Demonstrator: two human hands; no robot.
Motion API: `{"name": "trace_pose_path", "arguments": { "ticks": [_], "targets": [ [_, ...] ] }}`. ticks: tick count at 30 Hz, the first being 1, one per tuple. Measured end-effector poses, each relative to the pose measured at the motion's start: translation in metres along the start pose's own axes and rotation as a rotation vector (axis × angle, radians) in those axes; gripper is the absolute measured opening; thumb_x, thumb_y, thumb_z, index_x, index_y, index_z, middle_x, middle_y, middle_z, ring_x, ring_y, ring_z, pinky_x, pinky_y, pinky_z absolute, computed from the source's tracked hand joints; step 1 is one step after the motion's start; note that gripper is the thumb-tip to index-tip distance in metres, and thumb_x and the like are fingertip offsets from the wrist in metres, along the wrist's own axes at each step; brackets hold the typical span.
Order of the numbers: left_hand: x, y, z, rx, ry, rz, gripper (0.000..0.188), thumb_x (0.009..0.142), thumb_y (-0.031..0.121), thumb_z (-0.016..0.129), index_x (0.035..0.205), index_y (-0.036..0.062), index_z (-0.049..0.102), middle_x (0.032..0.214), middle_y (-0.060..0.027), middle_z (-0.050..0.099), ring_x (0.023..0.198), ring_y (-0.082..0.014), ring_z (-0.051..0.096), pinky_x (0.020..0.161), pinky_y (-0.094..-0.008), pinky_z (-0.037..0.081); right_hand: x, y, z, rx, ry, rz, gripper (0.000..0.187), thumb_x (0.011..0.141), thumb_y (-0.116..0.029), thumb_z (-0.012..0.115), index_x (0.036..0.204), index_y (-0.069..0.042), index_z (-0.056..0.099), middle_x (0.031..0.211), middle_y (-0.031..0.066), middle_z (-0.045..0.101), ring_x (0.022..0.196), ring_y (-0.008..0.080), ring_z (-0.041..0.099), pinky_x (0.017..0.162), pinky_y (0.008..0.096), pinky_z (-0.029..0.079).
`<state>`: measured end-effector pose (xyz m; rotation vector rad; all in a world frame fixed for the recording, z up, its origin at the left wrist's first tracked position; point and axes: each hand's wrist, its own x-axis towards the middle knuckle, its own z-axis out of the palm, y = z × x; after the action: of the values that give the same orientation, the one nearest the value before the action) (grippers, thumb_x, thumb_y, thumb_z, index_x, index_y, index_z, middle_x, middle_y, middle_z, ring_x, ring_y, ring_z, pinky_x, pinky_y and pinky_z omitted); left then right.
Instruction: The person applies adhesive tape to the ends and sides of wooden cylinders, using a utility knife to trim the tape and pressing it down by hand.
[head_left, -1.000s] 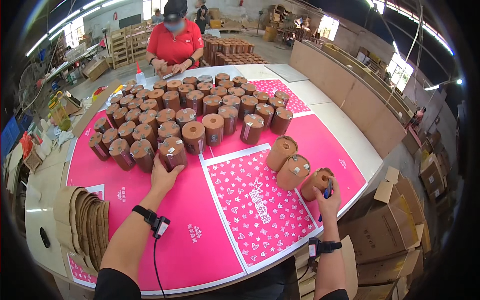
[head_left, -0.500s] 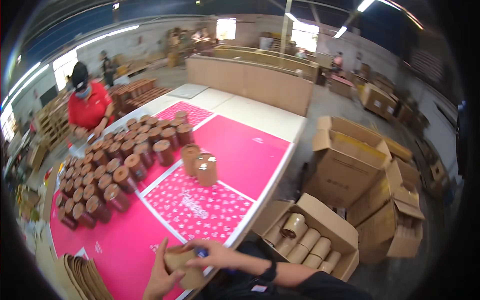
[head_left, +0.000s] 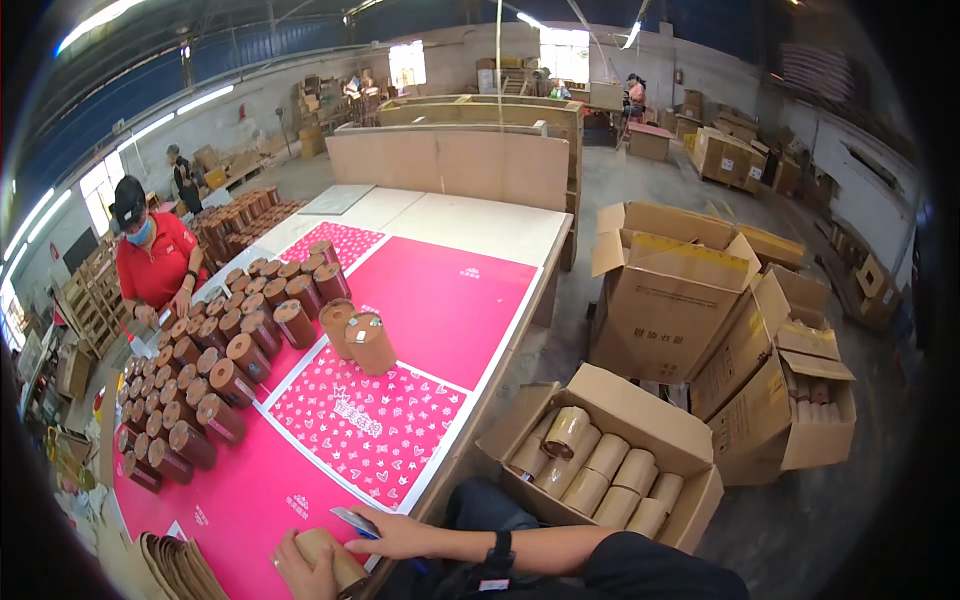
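Observation:
Near the table's front edge my left hand [head_left: 302,568] is closed round a cylinder wrapped in brown paper [head_left: 338,560], which is tilted on its side. My right hand [head_left: 398,537] grips a utility knife [head_left: 356,521] with a grey, blade-like end and a blue part. The knife's grey end points up and left, just above the wrapped cylinder. Farther up the table stand two more brown cylinders, a paper-wrapped one [head_left: 370,346] and another [head_left: 337,322] behind it. At the lower left, next to my left hand, lies a stack of brown paper sheets [head_left: 172,568].
Many dark brown cylinders [head_left: 220,417] stand on the left of the pink-covered table [head_left: 450,300]. A person in red [head_left: 160,260] works across from me. On my right, an open carton [head_left: 690,505] holds several wrapped cylinders; taller cartons [head_left: 655,310] stand beyond it.
The wrapped cylinder has gone from near upright to tilted on its side, lower down. My right hand has turned, so the knife's grey end now shows. The head view has shifted.

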<state>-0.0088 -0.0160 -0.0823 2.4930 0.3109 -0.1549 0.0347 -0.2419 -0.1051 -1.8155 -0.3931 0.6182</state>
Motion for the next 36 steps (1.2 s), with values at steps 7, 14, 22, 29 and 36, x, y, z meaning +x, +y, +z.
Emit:
{"name": "trace_pose_path", "arguments": {
  "ticks": [7, 14, 22, 29, 36],
  "targets": [
    [0.046, 0.02, 0.02, -0.735, 0.089, 0.126, 0.023, 0.092, 0.015, 0.068, 0.109, -0.0007, 0.062, 0.094, -0.0078, 0.064, 0.089, -0.0164, 0.061, 0.076, -0.0329, 0.051, -0.034, -0.006, -0.041, 0.07, 0.043, 0.177, 0.076, 0.094, -0.029, 0.069, 0.153, 0.003, 0.034, 0.137, 0.022, 0.058, 0.124, 0.0253, 0.057, 0.106, 0.0359, 0.045],
    [0.04, 0.002, 0.018, -1.096, -0.019, 0.049, 0.02, 0.107, 0.018, 0.049, 0.113, 0.0032, 0.062, 0.099, -0.0011, 0.065, 0.094, -0.0085, 0.06, 0.085, -0.0259, 0.049, -0.033, -0.01, -0.04, 0.191, 0.026, 0.069, 0.053, 0.094, -0.019, 0.071, 0.138, -0.002, 0.048, 0.102, 0.0122, 0.068, 0.093, 0.0142, 0.062, 0.085, 0.0298, 0.049],
    [0.007, -0.004, -0.001, -0.97, 0.069, 0.134, 0.033, 0.099, 0.02, 0.065, 0.127, 0.0032, 0.059, 0.113, -0.0102, 0.064, 0.107, -0.0179, 0.061, 0.093, -0.0343, 0.05, -0.016, -0.022, -0.008, 0.106, 0.132, -0.022, 0.071, 0.084, -0.02, 0.083, 0.142, 0.0, 0.046, 0.108, 0.0112, 0.062, 0.099, 0.0154, 0.058, 0.089, 0.0295, 0.048],
    [0.033, 0.047, -0.008, -0.499, 0.172, 0.384, 0.047, 0.091, 0.021, 0.075, 0.131, 0.0039, 0.059, 0.115, -0.0157, 0.066, 0.111, -0.0262, 0.061, 0.094, -0.0394, 0.049, -0.017, -0.008, -0.005, 0.051, 0.449, -0.091, 0.082, 0.088, -0.024, 0.08, 0.15, 0.003, 0.035, 0.112, 0.0108, 0.061, 0.099, 0.0172, 0.059, 0.089, 0.0307, 0.05],
    [0.033, 0.019, 0.03, -0.759, 0.022, 0.392, 0.055, 0.092, 0.023, 0.074, 0.14, 0.0055, 0.053, 0.131, -0.0158, 0.055, 0.116, -0.0228, 0.055, 0.094, -0.0383, 0.049, -0.024, 0.015, -0.013, 0.153, 0.515, 0.044, 0.06, 0.101, -0.021, 0.065, 0.149, 0.001, 0.038, 0.102, 0.0078, 0.064, 0.089, 0.0109, 0.059, 0.079, 0.0253, 0.049]
  ]
}}
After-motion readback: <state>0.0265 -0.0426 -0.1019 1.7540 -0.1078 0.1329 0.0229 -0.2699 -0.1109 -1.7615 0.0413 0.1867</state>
